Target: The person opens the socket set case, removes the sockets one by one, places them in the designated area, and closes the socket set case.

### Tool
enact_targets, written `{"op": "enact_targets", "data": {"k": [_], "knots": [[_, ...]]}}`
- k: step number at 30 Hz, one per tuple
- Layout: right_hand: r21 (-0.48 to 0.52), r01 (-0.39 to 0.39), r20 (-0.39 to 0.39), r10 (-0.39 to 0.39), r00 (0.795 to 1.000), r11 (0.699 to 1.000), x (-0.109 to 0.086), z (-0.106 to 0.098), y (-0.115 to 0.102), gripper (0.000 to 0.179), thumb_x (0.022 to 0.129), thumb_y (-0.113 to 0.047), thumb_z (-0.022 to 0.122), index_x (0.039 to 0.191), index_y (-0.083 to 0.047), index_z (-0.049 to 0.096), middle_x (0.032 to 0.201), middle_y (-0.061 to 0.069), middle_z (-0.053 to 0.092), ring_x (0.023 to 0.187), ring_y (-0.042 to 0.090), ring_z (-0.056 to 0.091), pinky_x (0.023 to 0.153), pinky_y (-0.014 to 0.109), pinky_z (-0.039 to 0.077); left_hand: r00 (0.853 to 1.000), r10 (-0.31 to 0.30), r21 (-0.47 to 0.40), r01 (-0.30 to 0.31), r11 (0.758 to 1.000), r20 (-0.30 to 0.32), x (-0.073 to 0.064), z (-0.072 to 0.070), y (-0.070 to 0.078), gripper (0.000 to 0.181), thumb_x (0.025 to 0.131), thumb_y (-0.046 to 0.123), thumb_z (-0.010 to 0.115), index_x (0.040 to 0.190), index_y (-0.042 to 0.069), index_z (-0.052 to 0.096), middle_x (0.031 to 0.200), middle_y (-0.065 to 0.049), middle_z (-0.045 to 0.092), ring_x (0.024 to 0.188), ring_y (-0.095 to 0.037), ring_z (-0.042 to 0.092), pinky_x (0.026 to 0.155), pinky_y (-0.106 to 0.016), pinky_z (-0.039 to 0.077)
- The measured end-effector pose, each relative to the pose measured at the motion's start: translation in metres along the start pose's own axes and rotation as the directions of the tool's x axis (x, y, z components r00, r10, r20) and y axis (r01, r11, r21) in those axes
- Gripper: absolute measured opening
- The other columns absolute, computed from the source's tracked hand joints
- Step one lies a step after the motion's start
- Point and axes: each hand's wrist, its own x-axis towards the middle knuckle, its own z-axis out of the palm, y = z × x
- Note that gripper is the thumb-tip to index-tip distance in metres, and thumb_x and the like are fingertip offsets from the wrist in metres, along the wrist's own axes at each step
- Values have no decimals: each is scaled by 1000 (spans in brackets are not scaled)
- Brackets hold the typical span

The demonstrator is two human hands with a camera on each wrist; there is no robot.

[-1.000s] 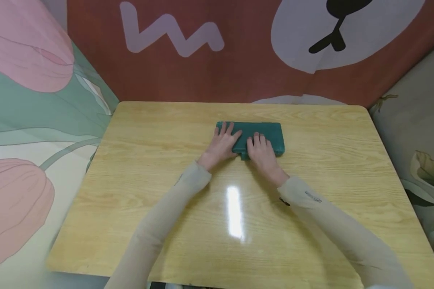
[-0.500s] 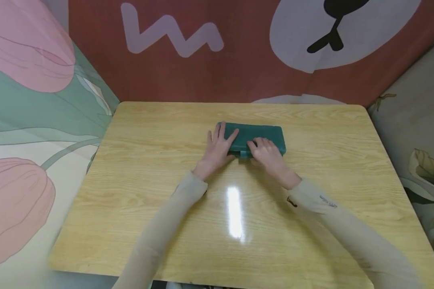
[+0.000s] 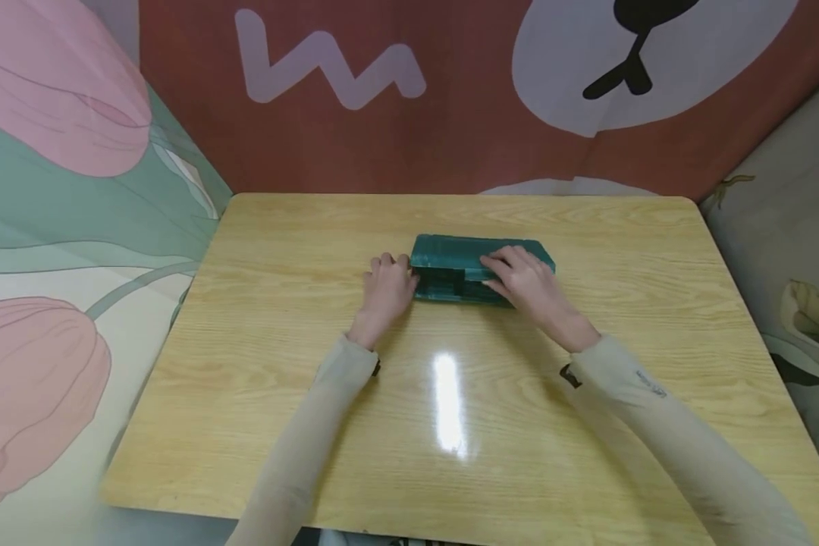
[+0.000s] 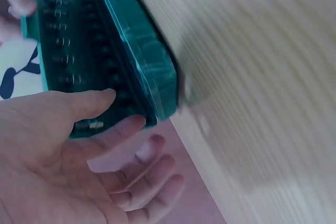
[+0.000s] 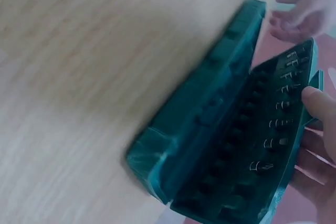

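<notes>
Case (image 3: pixel 447 262), dark green, on the wood-grain surface (image 3: pixel 300 258), nearer its far edge than its near one. Lid (image 3: pixel 447 247) partly raised, gaping along the front. Right hand (image 3: pixel 534 288) pinching the lid's front edge, thumb underneath, fingers on top. Left hand (image 3: pixel 386 292) at the case's left end, fingers loosely spread and a little bent; whether touching, cannot tell. From the head view: lid's top and a shadowed strip of interior only. From both wrist views: lid's inner face, with a row of small metallic-looking pieces (image 5: pixel 283 105). From the right wrist: green tab (image 5: pixel 319 80) beside the thumb. Red backdrop (image 3: pixel 450 144) beyond, plain from the head view.
</notes>
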Motion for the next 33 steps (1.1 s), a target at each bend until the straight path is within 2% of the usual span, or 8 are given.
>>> {"op": "enact_targets", "data": {"k": [5,8,13,16,18,23,28,33], "knots": [[30,27,-84,-24,996,999,11,-9,15,23,81,-7,77,102,2,73,104,18,67,93,34,64,84,49,50,1000,18,-9,-18,1000,-1,1,3,10,33,98,33,57,119,9,66,113,-14,63,104,-33,55,88,-59,41],[58,15,-120,-8,993,998,17,-13,25,19,82,-6,75,100,1,73,104,17,69,91,33,65,83,49,49,994,110,-32,-110,993,3,1,7,16,31,97,29,60,121,11,66,115,-15,62,103,-33,56,86,-56,44],[77,-4,-110,12,994,997,23,-17,36,18,84,-5,74,100,1,73,101,16,70,88,33,66,79,50,50,937,343,48,-346,937,66,6,20,23,42,93,27,67,131,12,60,125,-18,52,111,-32,49,86,-46,46],[88,7,-93,1,996,996,25,-19,42,19,82,-4,75,100,1,73,97,16,71,85,33,66,78,50,50,900,424,113,-434,894,105,8,26,26,55,89,32,71,138,14,53,135,-20,43,120,-33,41,93,-46,42],[100,12,-85,-4,996,995,28,-19,45,20,80,-5,77,99,1,73,95,16,71,83,32,67,78,50,51,885,453,129,-464,876,108,10,28,27,61,87,36,73,140,15,50,141,-21,37,125,-35,37,99,-47,38],[136,-16,-56,23,998,991,37,-16,53,20,83,-9,76,101,0,73,94,14,72,79,28,68,76,47,53,883,459,132,-469,873,101,14,29,29,72,85,45,72,145,15,44,149,-21,24,130,-37,30,105,-50,30],[136,-99,-49,106,993,986,44,-13,57,18,88,-13,72,102,-2,72,95,14,72,72,25,67,66,42,54,882,444,163,-466,869,155,17,32,31,88,83,54,70,152,18,30,154,-21,10,136,-41,19,108,-56,22],[109,-143,-44,148,988,984,56,-7,62,21,91,-16,69,108,-2,71,93,13,72,61,22,63,57,39,51,901,408,197,-431,881,149,22,31,30,102,78,60,71,155,20,18,154,-19,8,139,-39,16,110,-60,14]]}}
